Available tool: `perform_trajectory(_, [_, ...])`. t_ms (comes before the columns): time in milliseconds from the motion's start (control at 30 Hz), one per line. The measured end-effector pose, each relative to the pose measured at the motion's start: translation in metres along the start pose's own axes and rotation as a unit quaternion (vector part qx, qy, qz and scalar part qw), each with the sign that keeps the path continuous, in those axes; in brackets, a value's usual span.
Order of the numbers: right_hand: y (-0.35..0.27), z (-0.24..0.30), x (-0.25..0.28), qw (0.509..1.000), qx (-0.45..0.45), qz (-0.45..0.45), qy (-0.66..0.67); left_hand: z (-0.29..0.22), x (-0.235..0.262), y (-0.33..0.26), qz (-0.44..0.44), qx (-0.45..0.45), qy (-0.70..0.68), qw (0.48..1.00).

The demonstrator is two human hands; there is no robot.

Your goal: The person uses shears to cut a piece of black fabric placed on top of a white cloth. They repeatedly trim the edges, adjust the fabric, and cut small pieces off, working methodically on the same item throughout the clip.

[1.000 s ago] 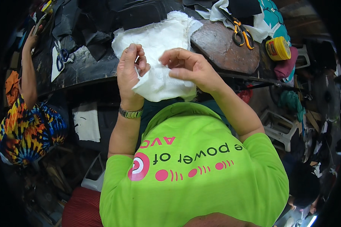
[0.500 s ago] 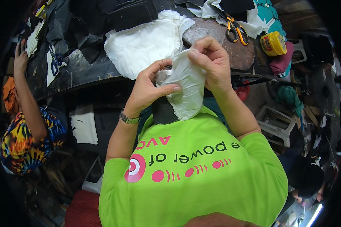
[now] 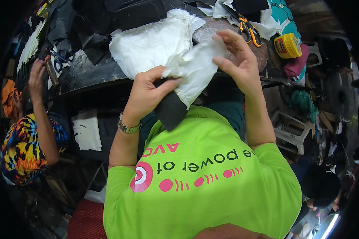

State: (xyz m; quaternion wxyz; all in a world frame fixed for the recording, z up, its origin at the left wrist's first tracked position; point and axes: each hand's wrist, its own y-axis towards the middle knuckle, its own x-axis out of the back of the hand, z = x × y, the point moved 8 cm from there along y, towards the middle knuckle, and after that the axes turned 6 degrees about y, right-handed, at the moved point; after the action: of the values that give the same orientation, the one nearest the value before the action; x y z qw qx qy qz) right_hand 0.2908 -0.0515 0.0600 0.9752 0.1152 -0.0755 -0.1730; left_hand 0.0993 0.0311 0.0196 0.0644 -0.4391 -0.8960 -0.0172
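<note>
A white cloth piece [image 3: 199, 65] is stretched over a black, stiff-looking piece [image 3: 171, 110] whose lower end hangs above my lap. My left hand [image 3: 151, 89] pinches both along their left side, thumb on top; the fingers beneath are partly hidden. By the cloth's upper right end, my right hand [image 3: 241, 59] has its thumb and fingers apart. Its fingertips are close to the cloth edge, and whether they touch it is hard to see. Behind my hands a larger stack of frayed white cloth [image 3: 147, 47] lies on the dark table [image 3: 95, 77].
Orange-handled scissors [image 3: 249, 32] rest beside a brown slab [image 3: 261, 57], near a yellow tub [image 3: 287, 46]. Dark-handled scissors [image 3: 60, 59] and a hammer [image 3: 51, 69] lie at the left. Black sheets [image 3: 135, 18] cover the back. A co-worker's arm [image 3: 42, 107] reaches in at left.
My right hand has loosened from the cloth and moved up and right. My left hand has shifted left, tilting the pieces. The co-worker's hand has moved right and down, near the hammer.
</note>
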Motion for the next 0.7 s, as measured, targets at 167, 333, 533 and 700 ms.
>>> perform_trajectory(167, [0.0,0.023,-0.053,0.977,0.023,0.211,-0.028,-0.026,-0.018,0.006,0.03,-0.073,0.162,0.984])
perform_trajectory(333, [0.001,-0.006,-0.064,0.969,-0.139,0.174,0.107,-0.005,-0.015,-0.003,0.025,-0.023,-0.055,0.998])
perform_trajectory(533, [-0.004,-0.033,-0.048,0.941,-0.15,-0.024,0.302,0.036,-0.029,-0.044,0.086,-0.014,-0.573,0.815])
perform_trajectory(700, [-0.006,-0.036,-0.052,0.921,-0.103,-0.091,0.365,0.024,-0.007,-0.062,-0.053,-0.165,-0.285,0.943])
